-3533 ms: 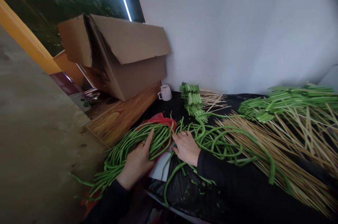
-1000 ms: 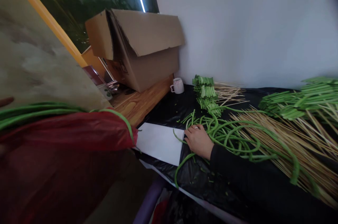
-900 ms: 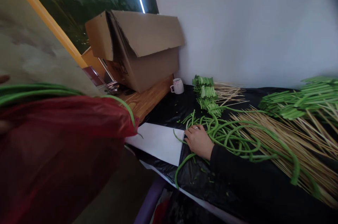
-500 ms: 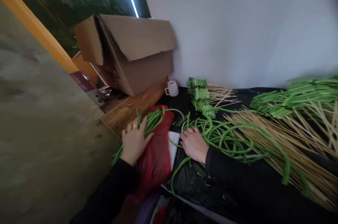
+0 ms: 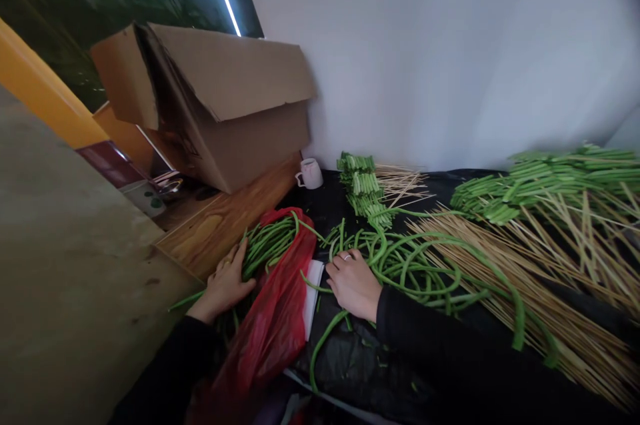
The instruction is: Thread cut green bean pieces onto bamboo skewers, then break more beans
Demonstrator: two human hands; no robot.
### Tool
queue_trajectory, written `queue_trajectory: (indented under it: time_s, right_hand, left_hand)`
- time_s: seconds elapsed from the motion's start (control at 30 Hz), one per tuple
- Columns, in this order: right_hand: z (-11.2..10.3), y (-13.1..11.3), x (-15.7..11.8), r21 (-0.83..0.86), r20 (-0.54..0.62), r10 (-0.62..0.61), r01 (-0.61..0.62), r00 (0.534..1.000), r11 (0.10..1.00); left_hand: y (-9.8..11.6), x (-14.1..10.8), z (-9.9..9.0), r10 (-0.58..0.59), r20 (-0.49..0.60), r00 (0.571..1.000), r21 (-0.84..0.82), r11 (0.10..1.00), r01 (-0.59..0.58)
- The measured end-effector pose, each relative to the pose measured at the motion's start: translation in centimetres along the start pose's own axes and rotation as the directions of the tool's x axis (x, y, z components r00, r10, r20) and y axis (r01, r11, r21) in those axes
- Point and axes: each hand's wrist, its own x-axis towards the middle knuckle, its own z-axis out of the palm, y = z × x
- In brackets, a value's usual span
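Observation:
Long green beans (image 5: 270, 243) lie bunched in a red plastic bag (image 5: 273, 321). My left hand (image 5: 226, 285) rests against the left side of that bunch, thumb apart from the fingers. Right of the bag, my right hand (image 5: 354, 283) lies palm down at the near left edge of a loose tangle of long beans (image 5: 425, 265); its fingers curl down, and their tips and anything under them are hidden. A white strip (image 5: 313, 291) shows between bag and right hand. Behind the tangle stand skewered rows of cut beans (image 5: 365, 188).
Bare wooden skewers (image 5: 525, 305) spread across the right side, with more skewered beans (image 5: 555, 178) behind them. A white mug (image 5: 310, 173) stands near the wall. A large cardboard box (image 5: 250, 138) is at the back left, and a rough wall (image 5: 75, 265) rises at the left.
My left hand has shifted left and down, off the top of the bagged beans, exposing more of them. The red bag looks more spread out. My right hand keeps its place by the tangle.

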Motion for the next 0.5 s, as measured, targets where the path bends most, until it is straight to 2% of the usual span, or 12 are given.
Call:
queue_trajectory:
  time_s: [0.07, 0.17, 0.23, 0.3, 0.37, 0.43, 0.5]
  right_hand:
    - [0.0, 0.0, 0.0, 0.001, 0.003, 0.000, 0.000, 1.000, 1.000]
    - [0.1, -0.1, 0.0, 0.004, 0.004, 0.004, -0.004, 1.000, 1.000]
    - [0.1, -0.1, -0.1, 0.006, 0.005, 0.005, -0.005, 1.000, 1.000]
    - [0.0, 0.0, -0.1, 0.007, 0.006, 0.001, -0.001, 1.000, 1.000]
    - [0.0, 0.0, -0.1, 0.008, 0.008, -0.004, 0.004, 1.000, 1.000]
    - [-0.1, 0.0, -0.1, 0.008, 0.010, -0.005, 0.005, 1.000, 1.000]
    - [-0.1, 0.1, -0.1, 0.010, 0.011, -0.002, 0.002, 1.000, 1.000]
  left_hand:
    - [1.4, -0.8, -1.0, 0.065, -0.055, 0.996, -0.069, 0.995, -0.069]
    - [5.5, -2.5, -1.5, 0.166, -0.175, 0.970, -0.066, 0.981, -0.180]
    - [8.0, -3.6, -1.0, 0.309, -0.099, 0.946, 0.011, 0.951, -0.309]
    - [8.8, -3.9, -0.3, 0.362, 0.048, 0.931, 0.046, 0.930, -0.364]
    - [7.5, -3.3, 0.1, 0.326, 0.174, 0.929, 0.054, 0.939, -0.340]
    - [4.8, -2.1, 0.3, 0.315, 0.207, 0.926, 0.091, 0.936, -0.339]
    - [2.0, -0.9, 0.4, 0.294, 0.163, 0.942, 0.180, 0.930, -0.321]
